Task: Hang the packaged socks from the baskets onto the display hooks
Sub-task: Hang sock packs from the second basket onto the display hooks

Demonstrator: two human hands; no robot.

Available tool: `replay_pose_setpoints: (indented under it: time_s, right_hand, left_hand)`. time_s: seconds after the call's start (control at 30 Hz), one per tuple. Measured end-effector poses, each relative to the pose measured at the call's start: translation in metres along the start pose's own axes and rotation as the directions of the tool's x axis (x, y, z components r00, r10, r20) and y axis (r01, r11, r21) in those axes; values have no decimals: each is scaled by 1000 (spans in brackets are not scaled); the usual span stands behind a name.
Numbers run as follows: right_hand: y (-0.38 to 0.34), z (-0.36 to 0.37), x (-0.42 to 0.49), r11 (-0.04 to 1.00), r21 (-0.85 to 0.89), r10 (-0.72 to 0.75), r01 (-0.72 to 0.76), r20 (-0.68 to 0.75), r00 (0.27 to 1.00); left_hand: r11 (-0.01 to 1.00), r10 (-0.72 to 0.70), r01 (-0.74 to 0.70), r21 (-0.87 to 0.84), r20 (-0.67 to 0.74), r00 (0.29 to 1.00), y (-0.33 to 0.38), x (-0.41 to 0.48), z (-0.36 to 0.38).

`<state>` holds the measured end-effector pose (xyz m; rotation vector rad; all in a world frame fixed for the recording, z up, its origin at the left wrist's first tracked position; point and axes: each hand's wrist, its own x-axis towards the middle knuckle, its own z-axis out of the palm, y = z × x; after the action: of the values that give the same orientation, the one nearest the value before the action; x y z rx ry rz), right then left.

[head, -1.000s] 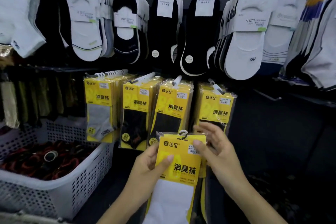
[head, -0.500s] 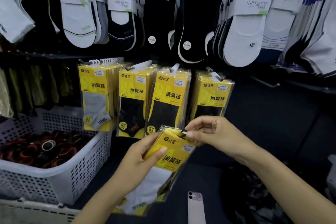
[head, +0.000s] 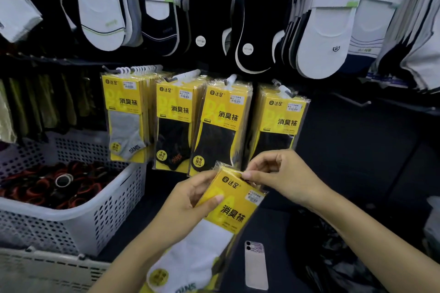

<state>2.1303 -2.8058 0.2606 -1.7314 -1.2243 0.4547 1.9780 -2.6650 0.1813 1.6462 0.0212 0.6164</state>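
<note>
My left hand (head: 190, 200) grips a stack of yellow sock packs (head: 228, 209) with a white sock showing, tilted to the right, low in the middle. My right hand (head: 283, 176) pinches the top edge of the front pack, where its hanger sits. Just above, four display hooks carry yellow packs: a grey-sock row (head: 123, 116), two black-sock rows (head: 176, 121) (head: 223, 123), and another black-sock row (head: 278, 123) on the right. An empty hook (head: 352, 100) sticks out further right.
A white perforated basket (head: 114, 209) at the left holds red and black items. A second basket rim (head: 47, 266) lies below it. A phone (head: 256, 264) rests on the dark surface near my right forearm. Loose socks hang along the top.
The stack has gone from upright to tilted right. My right hand moved from the pack's side to pinch its top edge. The view has dropped slightly.
</note>
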Motion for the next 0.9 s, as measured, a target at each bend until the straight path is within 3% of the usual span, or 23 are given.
replay_pose_setpoints:
  time_s: [0.13, 0.33, 0.5, 0.6, 0.9]
  right_hand:
    - [-1, -3, -2, 997, 30, 71, -73, 67, 995]
    - [-2, -4, -6, 992, 89, 85, -92, 74, 994]
    - [-1, -1, -11, 979, 111, 158, -171, 116, 981]
    - [0, 5, -14, 973, 130, 178, -189, 96, 979]
    - [0, 10, -15, 926, 291, 258, -242, -17, 966]
  left_hand:
    - [997, -11, 15, 71, -57, 998, -4, -1, 0]
    - [1000, -15, 18, 15, -160, 987, -4, -2, 2]
    - [986, -158, 157, -49, -18, 987, -5, -2, -2]
    - [985, -153, 158, -74, 72, 986, -2, -2, 1]
    - [994, -61, 54, -97, -69, 996, 0, -2, 18]
